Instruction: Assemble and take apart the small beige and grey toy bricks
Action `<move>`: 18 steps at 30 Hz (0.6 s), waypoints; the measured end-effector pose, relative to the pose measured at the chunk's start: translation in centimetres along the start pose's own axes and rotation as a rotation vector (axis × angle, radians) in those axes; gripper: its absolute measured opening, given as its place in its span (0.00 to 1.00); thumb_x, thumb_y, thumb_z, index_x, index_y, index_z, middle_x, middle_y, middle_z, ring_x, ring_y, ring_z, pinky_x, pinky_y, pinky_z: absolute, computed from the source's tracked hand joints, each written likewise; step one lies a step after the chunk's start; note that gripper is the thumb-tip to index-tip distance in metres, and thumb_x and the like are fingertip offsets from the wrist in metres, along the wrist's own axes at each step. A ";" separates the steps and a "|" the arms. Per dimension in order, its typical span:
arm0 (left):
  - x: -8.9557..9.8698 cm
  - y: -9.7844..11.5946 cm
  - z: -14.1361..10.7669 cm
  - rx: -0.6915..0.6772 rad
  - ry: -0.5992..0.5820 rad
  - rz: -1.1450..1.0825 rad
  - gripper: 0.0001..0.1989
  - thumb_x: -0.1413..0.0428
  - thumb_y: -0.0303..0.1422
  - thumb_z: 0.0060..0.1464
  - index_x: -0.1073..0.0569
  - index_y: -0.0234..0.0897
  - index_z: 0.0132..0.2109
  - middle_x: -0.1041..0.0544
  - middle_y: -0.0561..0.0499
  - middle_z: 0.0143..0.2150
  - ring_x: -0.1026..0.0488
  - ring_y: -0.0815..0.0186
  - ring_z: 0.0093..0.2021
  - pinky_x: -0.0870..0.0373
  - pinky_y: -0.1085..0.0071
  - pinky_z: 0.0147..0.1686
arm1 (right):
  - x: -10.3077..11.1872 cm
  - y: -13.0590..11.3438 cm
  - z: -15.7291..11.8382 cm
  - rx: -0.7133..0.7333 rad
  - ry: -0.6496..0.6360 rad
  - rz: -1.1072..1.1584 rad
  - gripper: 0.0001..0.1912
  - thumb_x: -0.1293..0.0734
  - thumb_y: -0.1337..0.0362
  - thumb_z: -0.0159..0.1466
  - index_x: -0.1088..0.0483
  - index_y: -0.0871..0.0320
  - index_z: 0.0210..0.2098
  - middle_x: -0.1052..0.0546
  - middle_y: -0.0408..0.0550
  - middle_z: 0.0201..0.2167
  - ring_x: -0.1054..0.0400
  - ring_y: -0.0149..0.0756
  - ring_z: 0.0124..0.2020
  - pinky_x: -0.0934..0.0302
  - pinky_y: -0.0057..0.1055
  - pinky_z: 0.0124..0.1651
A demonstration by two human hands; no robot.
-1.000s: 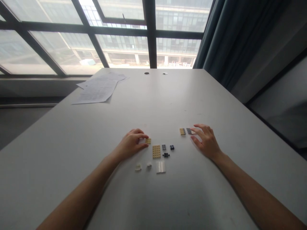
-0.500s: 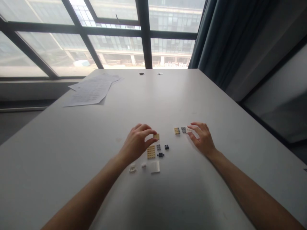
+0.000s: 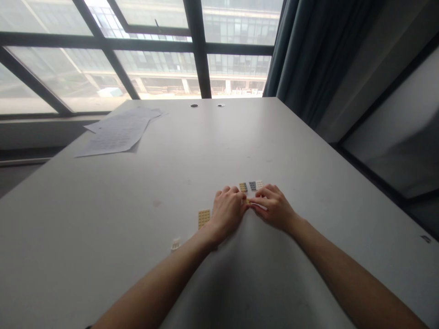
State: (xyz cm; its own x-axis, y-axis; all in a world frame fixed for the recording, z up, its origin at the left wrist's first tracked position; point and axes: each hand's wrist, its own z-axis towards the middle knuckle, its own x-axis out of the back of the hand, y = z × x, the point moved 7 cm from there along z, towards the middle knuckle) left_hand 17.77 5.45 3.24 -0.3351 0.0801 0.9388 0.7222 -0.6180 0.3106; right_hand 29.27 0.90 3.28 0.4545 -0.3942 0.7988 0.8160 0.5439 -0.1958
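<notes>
Between the fingertips of both hands is a small tan toy brick (image 3: 246, 201), partly covered by fingers. My left hand (image 3: 229, 208) is closed on its left side, and my right hand (image 3: 272, 204) pinches it from the right. Just beyond the hands lie a tan-and-grey brick piece (image 3: 243, 187), a grey brick (image 3: 252, 186) and a white brick (image 3: 259, 184) in a row. A larger tan studded plate (image 3: 203, 218) rests left of my left wrist. Nearer me, a small white piece (image 3: 175, 244) sits beside the left forearm, which hides other small parts.
The white table (image 3: 154, 274) carries loose printed papers (image 3: 116, 135) at its far left. Two round cable holes lie near the far edge, below the window. A dark curtain (image 3: 308, 59) hangs at the right, and a small dark object (image 3: 425, 239) is at the right edge.
My left hand has moved right with the small tan brick. The right hand has left the white brick and come inward to meet it. The view has shifted slightly.
</notes>
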 end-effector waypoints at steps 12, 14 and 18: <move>0.2 -1.3 -0.7 0.017 -0.005 -0.019 0.08 0.43 0.37 0.54 0.22 0.44 0.40 0.24 0.49 0.40 0.31 0.58 0.43 0.37 0.62 0.44 | -0.2 -0.1 0.2 -0.013 -0.031 -0.009 0.05 0.33 0.65 0.62 0.23 0.55 0.34 0.26 0.48 0.32 0.37 0.39 0.37 0.43 0.37 0.41; 0.2 -1.2 -0.6 0.014 0.000 -0.023 0.08 0.44 0.36 0.55 0.22 0.44 0.40 0.24 0.50 0.39 0.31 0.58 0.43 0.37 0.62 0.44 | -0.3 -0.1 0.2 -0.016 -0.036 -0.009 0.06 0.34 0.65 0.62 0.23 0.55 0.34 0.26 0.48 0.32 0.37 0.39 0.37 0.43 0.37 0.42; 0.0 -0.9 -0.4 0.023 -0.004 -0.019 0.08 0.43 0.37 0.54 0.22 0.43 0.40 0.23 0.49 0.40 0.31 0.59 0.43 0.37 0.62 0.45 | -0.3 -0.1 0.2 -0.018 -0.041 -0.012 0.06 0.33 0.65 0.62 0.23 0.55 0.35 0.26 0.48 0.32 0.37 0.39 0.37 0.43 0.38 0.42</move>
State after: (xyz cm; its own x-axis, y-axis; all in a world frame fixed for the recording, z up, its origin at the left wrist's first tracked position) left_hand 16.87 5.69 2.91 -0.3466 0.0947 0.9332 0.7294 -0.5983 0.3316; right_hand 29.02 1.12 3.14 0.4295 -0.3695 0.8240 0.8280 0.5254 -0.1960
